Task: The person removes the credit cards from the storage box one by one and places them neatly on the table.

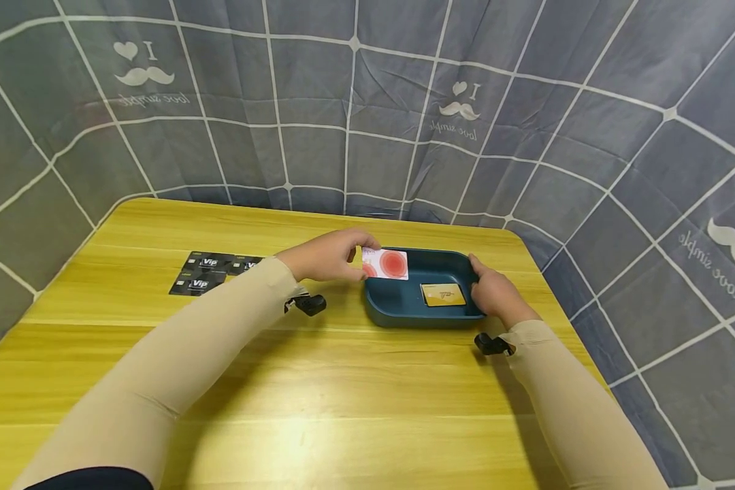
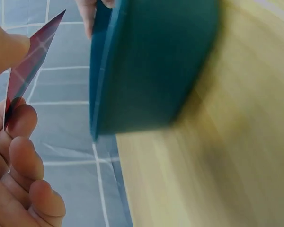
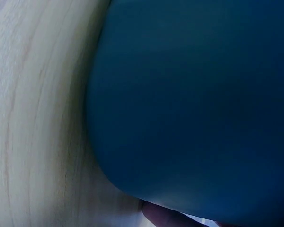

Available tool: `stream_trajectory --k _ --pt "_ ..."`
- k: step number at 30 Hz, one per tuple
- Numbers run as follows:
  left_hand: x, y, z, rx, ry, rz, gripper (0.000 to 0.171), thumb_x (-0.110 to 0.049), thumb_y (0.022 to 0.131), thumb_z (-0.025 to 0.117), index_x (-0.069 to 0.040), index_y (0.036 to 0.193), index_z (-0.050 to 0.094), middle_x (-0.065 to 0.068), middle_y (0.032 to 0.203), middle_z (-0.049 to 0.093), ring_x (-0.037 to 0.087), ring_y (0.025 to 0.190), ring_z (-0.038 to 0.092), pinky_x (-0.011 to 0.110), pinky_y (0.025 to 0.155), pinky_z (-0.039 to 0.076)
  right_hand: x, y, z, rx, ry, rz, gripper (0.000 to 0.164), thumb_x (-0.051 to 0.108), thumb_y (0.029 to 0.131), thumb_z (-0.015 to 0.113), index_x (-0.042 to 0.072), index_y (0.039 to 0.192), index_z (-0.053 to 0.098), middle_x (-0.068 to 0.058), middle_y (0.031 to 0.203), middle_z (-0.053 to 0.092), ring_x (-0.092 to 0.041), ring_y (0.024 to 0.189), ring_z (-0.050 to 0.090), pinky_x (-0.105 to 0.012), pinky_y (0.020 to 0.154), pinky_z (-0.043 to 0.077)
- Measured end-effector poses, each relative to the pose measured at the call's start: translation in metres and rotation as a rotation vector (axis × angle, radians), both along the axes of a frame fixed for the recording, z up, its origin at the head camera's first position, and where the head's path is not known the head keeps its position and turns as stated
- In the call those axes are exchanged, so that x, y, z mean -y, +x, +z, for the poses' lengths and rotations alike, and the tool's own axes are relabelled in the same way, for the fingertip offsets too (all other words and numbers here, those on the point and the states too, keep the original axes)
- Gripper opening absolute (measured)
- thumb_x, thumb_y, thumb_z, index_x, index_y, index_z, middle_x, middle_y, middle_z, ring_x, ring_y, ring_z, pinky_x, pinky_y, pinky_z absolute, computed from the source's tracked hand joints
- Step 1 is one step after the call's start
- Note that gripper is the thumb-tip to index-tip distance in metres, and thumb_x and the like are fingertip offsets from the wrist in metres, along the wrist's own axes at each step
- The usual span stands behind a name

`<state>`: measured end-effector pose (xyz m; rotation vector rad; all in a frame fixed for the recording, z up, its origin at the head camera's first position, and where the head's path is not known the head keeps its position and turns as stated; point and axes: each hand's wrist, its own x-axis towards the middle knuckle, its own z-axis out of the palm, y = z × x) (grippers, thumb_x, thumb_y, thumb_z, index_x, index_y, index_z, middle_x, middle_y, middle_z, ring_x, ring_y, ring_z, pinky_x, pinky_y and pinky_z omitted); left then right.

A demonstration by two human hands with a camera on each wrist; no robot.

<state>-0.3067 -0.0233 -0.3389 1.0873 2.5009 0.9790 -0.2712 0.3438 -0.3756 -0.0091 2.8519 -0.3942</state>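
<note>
My left hand (image 1: 333, 257) pinches a white and pink card (image 1: 393, 264) printed with red circles, above the left end of a dark teal rectangular tray (image 1: 425, 322). In the left wrist view the card (image 2: 35, 59) stands edge-on between thumb and fingertips, beside the tray's wall (image 2: 151, 71). Around the tray's right end, my right hand (image 1: 496, 294) grips the wall. A gold card (image 1: 443, 295) lies flat on the tray's floor. The right wrist view is mostly filled by the tray's outer side (image 3: 189, 109), with a bit of finger (image 3: 168, 216) at its lower edge.
Several black cards marked "Vip" (image 1: 199, 282) lie on the wooden table (image 1: 343, 388) at the left, partly covered by my left sleeve (image 1: 220, 327). A grey checked curtain (image 1: 318, 156) hangs around the table's back and sides.
</note>
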Motion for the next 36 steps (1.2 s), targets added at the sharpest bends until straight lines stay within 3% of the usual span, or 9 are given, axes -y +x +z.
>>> stream_trajectory --k 7,10,13,17,20,24,28,32,36 --pt "0.033 0.009 -0.006 0.014 -0.006 0.036 0.052 -0.02 0.089 0.071 -0.012 0.14 0.063 0.002 0.129 0.064 0.024 0.094 0.053 0.038 0.081 0.047 0.001 0.001 0.002 0.006 -0.004 0.001 0.069 0.009 0.107 0.039 0.009 0.17 0.011 -0.031 0.163 0.036 -0.049 0.143 0.048 -0.058 0.111 0.046" --pt "0.05 0.014 -0.008 0.018 -0.02 0.052 0.052 -0.019 0.09 0.072 -0.012 0.14 0.063 0.002 0.13 0.063 0.024 0.097 0.053 0.038 0.083 0.047 0.002 0.001 0.001 -0.002 -0.002 0.007 0.069 0.009 0.107 0.039 0.008 0.17 0.012 -0.032 0.161 0.039 -0.049 0.138 0.053 -0.056 0.105 0.05" --pt "0.068 0.019 -0.011 0.009 -0.044 0.068 0.051 -0.018 0.09 0.071 -0.011 0.14 0.063 0.004 0.129 0.063 0.024 0.098 0.054 0.039 0.086 0.047 0.003 0.001 0.001 -0.003 0.003 0.024 0.069 0.009 0.107 0.039 0.008 0.17 0.011 -0.034 0.142 0.059 -0.047 0.106 0.067 -0.049 0.084 0.053" --pt "0.092 0.024 -0.016 0.011 -0.082 0.094 0.05 -0.016 0.091 0.071 -0.011 0.14 0.063 0.005 0.128 0.06 0.024 0.099 0.053 0.04 0.086 0.047 0.002 -0.001 0.001 -0.005 0.016 0.042 0.069 0.009 0.107 0.04 0.006 0.17 0.011 -0.036 0.132 0.064 -0.034 0.07 0.061 -0.041 0.069 0.047" --pt "0.111 0.027 -0.02 0.035 -0.101 0.121 0.05 -0.014 0.091 0.07 -0.012 0.14 0.063 0.005 0.126 0.057 0.026 0.1 0.052 0.04 0.084 0.046 0.0 -0.001 0.0 -0.01 0.024 0.044 0.069 0.009 0.107 0.041 0.005 0.169 0.011 -0.038 0.141 0.057 -0.028 0.069 0.06 -0.04 0.07 0.047" --pt "0.137 0.034 -0.023 0.037 -0.118 0.157 0.049 -0.013 0.091 0.07 -0.011 0.139 0.065 0.005 0.126 0.058 0.026 0.1 0.053 0.04 0.087 0.046 -0.003 -0.002 -0.001 -0.003 0.014 0.039 0.07 0.009 0.107 0.04 0.006 0.17 0.01 -0.038 0.139 0.058 -0.029 0.067 0.059 -0.04 0.069 0.047" --pt "0.161 0.04 -0.024 0.035 -0.145 0.199 0.049 -0.014 0.091 0.071 -0.011 0.139 0.066 0.005 0.129 0.06 0.024 0.105 0.057 0.042 0.093 0.049 -0.002 -0.002 -0.001 0.007 0.007 0.031 0.07 0.009 0.106 0.04 0.007 0.17 0.009 -0.037 0.148 0.052 -0.031 0.071 0.061 -0.039 0.068 0.047" --pt "0.181 0.046 -0.026 0.036 -0.189 0.233 0.05 -0.014 0.09 0.072 -0.011 0.14 0.066 0.006 0.124 0.06 0.023 0.098 0.058 0.039 0.085 0.049 -0.001 -0.001 0.001 0.011 0.012 0.029 0.071 0.009 0.105 0.039 0.007 0.17 0.009 -0.036 0.155 0.044 -0.032 0.079 0.063 -0.039 0.071 0.048" --pt "0.195 0.05 -0.031 0.027 -0.22 0.24 0.05 -0.013 0.089 0.073 -0.01 0.138 0.067 0.006 0.12 0.06 0.021 0.09 0.053 0.037 0.079 0.044 0.0 0.0 0.003 0.014 0.007 0.028 0.072 0.008 0.104 0.037 0.008 0.17 0.009 -0.037 0.154 0.045 -0.034 0.078 0.062 -0.039 0.069 0.048"
